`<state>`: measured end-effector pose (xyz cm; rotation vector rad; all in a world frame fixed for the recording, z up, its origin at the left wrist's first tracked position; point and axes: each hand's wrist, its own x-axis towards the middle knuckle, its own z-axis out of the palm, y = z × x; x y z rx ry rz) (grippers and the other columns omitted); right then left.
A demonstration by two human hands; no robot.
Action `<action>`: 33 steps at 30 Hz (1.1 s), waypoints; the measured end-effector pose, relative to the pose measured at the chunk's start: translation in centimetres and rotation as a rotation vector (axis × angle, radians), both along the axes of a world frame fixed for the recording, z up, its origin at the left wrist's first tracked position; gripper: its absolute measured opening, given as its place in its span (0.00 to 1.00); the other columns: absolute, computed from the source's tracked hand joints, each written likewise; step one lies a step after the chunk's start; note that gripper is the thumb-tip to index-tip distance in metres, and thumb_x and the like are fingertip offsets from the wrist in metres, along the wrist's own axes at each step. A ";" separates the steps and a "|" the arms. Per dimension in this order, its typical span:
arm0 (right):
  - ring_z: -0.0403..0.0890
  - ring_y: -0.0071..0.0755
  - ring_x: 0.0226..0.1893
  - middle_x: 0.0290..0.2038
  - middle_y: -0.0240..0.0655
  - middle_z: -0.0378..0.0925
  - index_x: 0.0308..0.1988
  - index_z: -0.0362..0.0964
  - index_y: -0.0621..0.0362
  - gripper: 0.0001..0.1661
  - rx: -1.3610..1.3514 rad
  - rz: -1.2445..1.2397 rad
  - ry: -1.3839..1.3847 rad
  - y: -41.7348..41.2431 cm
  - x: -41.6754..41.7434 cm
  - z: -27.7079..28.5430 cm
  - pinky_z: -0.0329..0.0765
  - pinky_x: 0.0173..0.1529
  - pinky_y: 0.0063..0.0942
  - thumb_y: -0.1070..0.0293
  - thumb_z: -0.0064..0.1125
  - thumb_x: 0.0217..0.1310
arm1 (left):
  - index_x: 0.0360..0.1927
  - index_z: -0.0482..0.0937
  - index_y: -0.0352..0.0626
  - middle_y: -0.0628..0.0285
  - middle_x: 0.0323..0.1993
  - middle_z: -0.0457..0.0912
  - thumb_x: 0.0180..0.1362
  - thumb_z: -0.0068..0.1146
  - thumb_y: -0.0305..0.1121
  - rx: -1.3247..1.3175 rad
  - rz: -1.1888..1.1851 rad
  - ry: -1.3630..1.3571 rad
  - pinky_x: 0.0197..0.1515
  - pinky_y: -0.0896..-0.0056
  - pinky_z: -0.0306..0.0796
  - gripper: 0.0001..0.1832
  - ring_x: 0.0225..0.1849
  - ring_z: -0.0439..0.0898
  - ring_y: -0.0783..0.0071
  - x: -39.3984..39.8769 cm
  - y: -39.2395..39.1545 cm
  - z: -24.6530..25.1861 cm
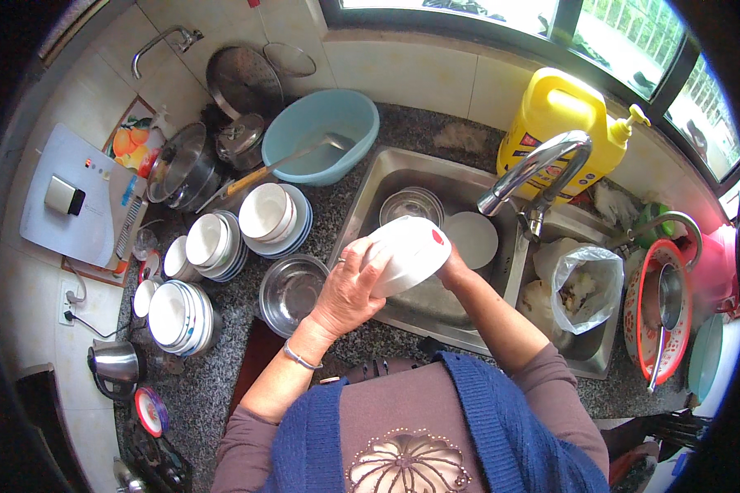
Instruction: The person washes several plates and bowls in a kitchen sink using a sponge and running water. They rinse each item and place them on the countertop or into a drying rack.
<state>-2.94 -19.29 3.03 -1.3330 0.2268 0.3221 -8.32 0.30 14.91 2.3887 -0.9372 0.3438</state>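
A white bowl (407, 256) with a red mark is held tilted over the left basin of the steel sink (401, 308), its outer side towards me. My left hand (351, 280) grips it from the left, fingers spread on its outside. At its right side is my right hand (453, 268), the fingers mostly hidden behind the bowl. Below in the basin lie stacked metal bowls (412, 206) and a white dish (470, 239). The chrome faucet (533, 179) arches over the basin from the right; whether water runs cannot be told. A glass bowl (291, 296) stands left of my left hand.
Stacks of white bowls and plates (182, 317) stand left on the granite counter. Behind them are a light-blue basin (320, 138) with a long-handled utensil and metal pots (185, 166). To the right are a yellow jug (561, 132), a plastic bag of scraps (586, 289) and a red-rimmed basin (638, 308).
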 end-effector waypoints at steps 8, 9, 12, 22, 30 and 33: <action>0.77 0.29 0.43 0.45 0.35 0.75 0.50 0.70 0.57 0.20 0.017 0.043 0.052 -0.6 0.0 -0.2 0.74 0.48 0.29 0.60 0.51 0.59 | 0.59 0.58 0.51 0.52 0.53 0.60 0.24 0.66 0.20 0.005 -0.016 -0.029 0.54 0.57 0.67 0.50 0.54 0.65 0.49 -0.1 -0.2 -0.2; 0.77 0.30 0.43 0.45 0.35 0.75 0.50 0.69 0.57 0.20 0.047 0.022 0.056 -0.6 0.0 -0.2 0.75 0.46 0.29 0.61 0.51 0.59 | 0.59 0.58 0.51 0.52 0.53 0.60 0.26 0.65 0.21 0.007 -0.017 -0.032 0.54 0.56 0.68 0.49 0.54 0.65 0.49 -0.1 -0.1 -0.2; 0.78 0.30 0.38 0.40 0.36 0.76 0.46 0.71 0.60 0.17 -0.094 0.028 0.025 -1.1 0.1 -0.9 0.76 0.39 0.29 0.65 0.51 0.59 | 0.59 0.56 0.50 0.50 0.54 0.59 0.31 0.62 0.22 -0.058 0.026 0.014 0.54 0.56 0.67 0.45 0.54 0.65 0.49 -0.1 -0.1 -0.6; 0.77 0.32 0.17 0.22 0.43 0.75 0.34 0.68 0.71 0.12 -0.397 0.322 -0.087 2.0 -1.1 6.1 0.76 0.21 0.29 0.71 0.44 0.56 | 0.58 0.58 0.34 0.51 0.52 0.69 0.63 0.44 0.41 -0.730 0.470 0.549 0.57 0.66 0.63 0.26 0.57 0.66 0.67 -2.5 4.9 -3.5; 0.79 0.35 0.17 0.21 0.45 0.76 0.30 0.71 0.72 0.14 -0.617 0.632 -0.178 9.3 -0.6 9.2 0.76 0.22 0.31 0.69 0.47 0.54 | 0.48 0.71 0.33 0.52 0.47 0.73 0.62 0.36 0.57 -0.867 1.219 0.419 0.55 0.64 0.61 0.32 0.51 0.70 0.62 -5.6 15.1 -7.5; 0.80 0.33 0.18 0.20 0.45 0.77 0.31 0.72 0.73 0.16 -0.611 0.724 -0.141 11.7 -0.8 11.1 0.79 0.22 0.32 0.68 0.47 0.55 | 0.52 0.68 0.34 0.55 0.55 0.67 0.60 0.35 0.62 -1.022 1.217 0.640 0.58 0.66 0.57 0.37 0.56 0.65 0.67 -6.0 14.6 -6.3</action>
